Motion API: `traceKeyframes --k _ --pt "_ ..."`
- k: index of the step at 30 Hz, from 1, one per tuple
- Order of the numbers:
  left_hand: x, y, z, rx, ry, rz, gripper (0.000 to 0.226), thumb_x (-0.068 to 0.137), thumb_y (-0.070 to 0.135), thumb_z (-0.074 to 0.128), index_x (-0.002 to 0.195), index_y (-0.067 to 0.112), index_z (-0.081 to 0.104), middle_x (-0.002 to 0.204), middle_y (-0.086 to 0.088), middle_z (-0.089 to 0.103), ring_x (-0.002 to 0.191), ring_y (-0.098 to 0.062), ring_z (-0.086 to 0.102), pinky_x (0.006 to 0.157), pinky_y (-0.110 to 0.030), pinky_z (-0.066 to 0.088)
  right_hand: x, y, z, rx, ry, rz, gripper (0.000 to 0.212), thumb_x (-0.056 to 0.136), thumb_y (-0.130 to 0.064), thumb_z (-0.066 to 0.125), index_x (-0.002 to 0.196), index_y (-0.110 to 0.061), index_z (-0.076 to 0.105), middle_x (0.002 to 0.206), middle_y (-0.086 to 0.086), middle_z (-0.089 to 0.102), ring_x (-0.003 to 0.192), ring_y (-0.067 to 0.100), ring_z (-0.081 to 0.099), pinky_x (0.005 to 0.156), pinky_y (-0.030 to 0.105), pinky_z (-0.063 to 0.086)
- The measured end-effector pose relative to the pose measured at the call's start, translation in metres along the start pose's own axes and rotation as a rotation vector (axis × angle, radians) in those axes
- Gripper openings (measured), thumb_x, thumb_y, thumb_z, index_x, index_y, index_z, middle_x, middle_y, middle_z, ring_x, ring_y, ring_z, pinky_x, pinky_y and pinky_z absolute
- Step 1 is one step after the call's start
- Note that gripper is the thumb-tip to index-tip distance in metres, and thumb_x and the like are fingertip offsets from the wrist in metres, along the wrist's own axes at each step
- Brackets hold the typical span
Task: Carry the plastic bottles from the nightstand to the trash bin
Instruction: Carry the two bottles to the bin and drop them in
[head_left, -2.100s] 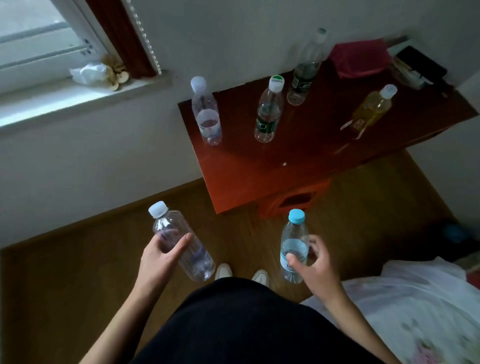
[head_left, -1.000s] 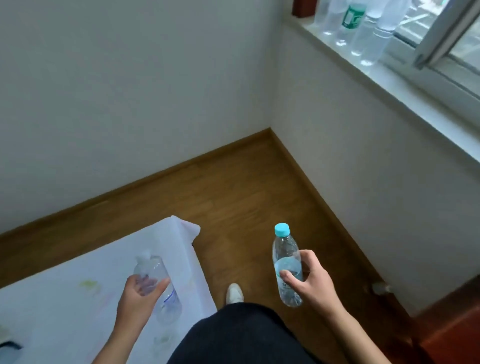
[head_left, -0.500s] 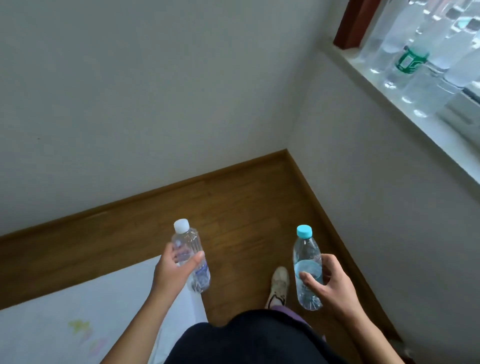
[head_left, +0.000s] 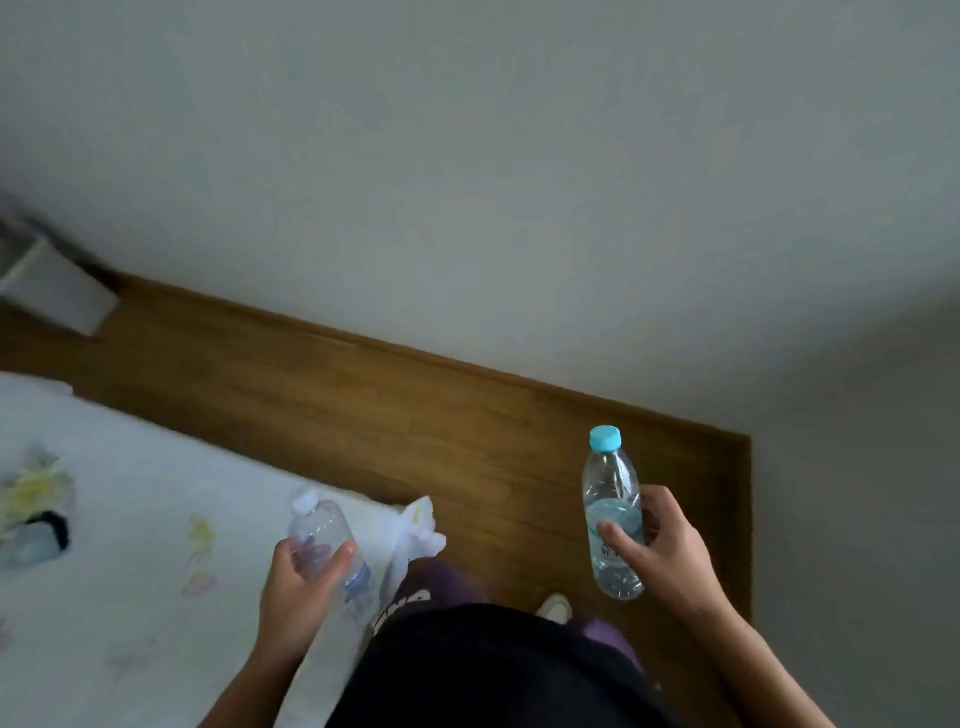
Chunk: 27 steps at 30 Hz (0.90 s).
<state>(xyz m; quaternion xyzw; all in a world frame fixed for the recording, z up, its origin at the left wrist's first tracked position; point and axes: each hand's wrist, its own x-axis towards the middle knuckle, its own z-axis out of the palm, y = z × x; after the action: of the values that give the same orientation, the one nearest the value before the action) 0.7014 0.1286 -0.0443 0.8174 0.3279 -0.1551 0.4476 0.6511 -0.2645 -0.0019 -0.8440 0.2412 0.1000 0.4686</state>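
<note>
Left hand (head_left: 304, 587): fingers and thumb curled round the mid-body of the white-capped bottle (head_left: 319, 527). The bottle is held off any surface and tilted, with the cap pointing up and to the left; it sits over the corner of the bed (head_left: 130, 493) and is hard to separate from the pale sheet behind it. Right hand (head_left: 670, 556): thumb across the front and fingers wrapped behind the blue-capped bottle (head_left: 610, 493), gripping at the label band. This bottle is close to upright, cap uppermost, held in the air above the wooden floor (head_left: 415, 415); its lower part appears to hold clear liquid. The two bottles are well apart, one on each side of the person's dark garment (head_left: 493, 670). A light shoe (head_left: 555, 605) shows on the floor between garment and right hand. The bed carries a white sheet with faint coloured prints, and a small dark item (head_left: 49, 532) lies near its left edge. A plain grey wall (head_left: 467, 156) meets the floor at a wooden skirting. At far left, against the wall, a white boxy object (head_left: 52, 291) stands on the floor, too blurred to identify.
</note>
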Motion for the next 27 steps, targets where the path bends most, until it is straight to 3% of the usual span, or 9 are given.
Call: traceKeyframes --k 3,6,8,12,15,18,21,27 --pt "0.015 -0.002 -0.010 -0.107 0.127 -0.112 0.055 0.077 0.040 0.084 0.117 0.017 0.056 0.104 -0.004 0.070 0.101 -0.029 0.069 0.092 -0.043 0.051 0.069 -0.047 0.011 -0.062 -0.133 -0.113 0.067 0.070 -0.061 0.068 0.123 -0.025 0.048 0.111 -0.009 0.063 0.085 0.002 0.067 0.056 0.016 0.055" --pt "0.035 0.009 -0.017 -0.196 0.215 -0.179 0.051 0.079 0.030 0.084 0.116 0.011 0.054 0.105 -0.010 0.070 0.096 -0.030 0.069 0.091 -0.043 0.052 0.130 -0.090 0.037 -0.124 -0.250 -0.167 0.066 0.075 -0.054 0.073 0.127 -0.024 0.047 0.122 -0.002 0.064 0.092 0.010 0.068 0.065 0.020 0.058" --pt "0.055 0.022 -0.022 -0.231 0.232 -0.188 0.052 0.080 0.030 0.083 0.118 0.010 0.053 0.107 -0.009 0.068 0.093 -0.027 0.068 0.087 -0.040 0.052 0.165 -0.117 0.059 -0.163 -0.308 -0.174 0.068 0.075 -0.055 0.073 0.128 -0.024 0.046 0.125 0.001 0.063 0.093 0.013 0.067 0.067 0.022 0.058" --pt "0.113 0.052 -0.031 -0.250 0.214 -0.185 0.060 0.081 0.035 0.082 0.126 0.008 0.052 0.111 -0.008 0.067 0.098 -0.027 0.069 0.089 -0.041 0.053 0.218 -0.163 0.094 -0.241 -0.321 -0.175 0.091 0.058 -0.074 0.062 0.130 -0.021 0.047 0.124 0.001 0.065 0.089 0.013 0.066 0.064 0.019 0.055" --pt "0.164 0.088 -0.041 -0.253 0.198 -0.129 0.061 0.080 0.042 0.081 0.125 0.013 0.051 0.113 -0.006 0.067 0.098 -0.026 0.069 0.089 -0.043 0.055 0.257 -0.202 0.111 -0.263 -0.281 -0.180 0.068 0.074 -0.053 0.076 0.127 -0.020 0.049 0.121 0.002 0.067 0.092 0.016 0.067 0.066 0.020 0.055" --pt "0.214 0.124 -0.059 -0.244 0.173 -0.082 0.059 0.075 0.051 0.080 0.118 0.022 0.051 0.111 0.000 0.067 0.102 -0.026 0.069 0.091 -0.046 0.057 0.295 -0.240 0.125 -0.286 -0.280 -0.196 0.074 0.066 -0.062 0.078 0.122 -0.022 0.052 0.112 -0.003 0.067 0.092 0.017 0.068 0.066 0.018 0.048" --pt "0.257 0.159 -0.080 -0.284 0.194 -0.067 0.058 0.077 0.044 0.082 0.121 0.023 0.052 0.113 0.000 0.066 0.103 -0.025 0.068 0.094 -0.047 0.056 0.338 -0.281 0.147 -0.319 -0.284 -0.230 0.059 0.074 -0.045 0.082 0.120 -0.020 0.054 0.108 -0.005 0.067 0.094 0.017 0.067 0.069 0.020 0.047" --pt "0.328 0.181 -0.121 -0.419 0.318 -0.136 0.053 0.082 0.036 0.080 0.123 0.019 0.052 0.112 0.000 0.064 0.103 -0.025 0.067 0.087 -0.037 0.055 0.430 -0.360 0.227 -0.366 -0.449 -0.260 0.052 0.076 -0.049 0.077 0.115 -0.028 0.049 0.103 -0.011 0.061 0.087 0.007 0.062 0.089 0.037 0.057"
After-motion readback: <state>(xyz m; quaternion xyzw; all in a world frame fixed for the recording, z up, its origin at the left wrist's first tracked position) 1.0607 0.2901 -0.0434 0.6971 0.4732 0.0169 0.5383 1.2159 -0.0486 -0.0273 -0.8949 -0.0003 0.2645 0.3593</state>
